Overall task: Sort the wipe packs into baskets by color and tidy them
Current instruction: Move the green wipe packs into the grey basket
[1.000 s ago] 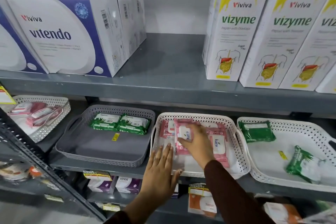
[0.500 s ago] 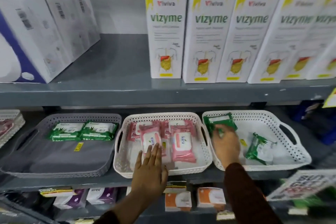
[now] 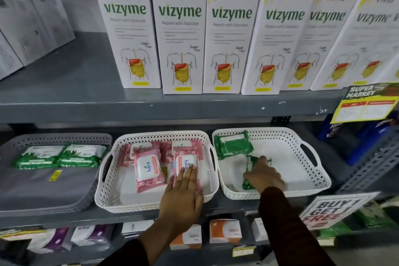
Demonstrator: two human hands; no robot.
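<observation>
The left hand (image 3: 183, 190) lies flat, fingers straight, on a pink pack (image 3: 185, 163) in the middle basket (image 3: 151, 205); the right hand (image 3: 264, 176) grips a green pack (image 3: 248, 176) in the right basket (image 3: 306, 188).

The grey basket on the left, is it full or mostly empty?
Mostly empty. The grey basket holds just two green packs side by side along its back edge; the rest of its floor is bare apart from a small yellow tag.

"kara" on pink wipe pack (image 3: 148, 168)
</observation>
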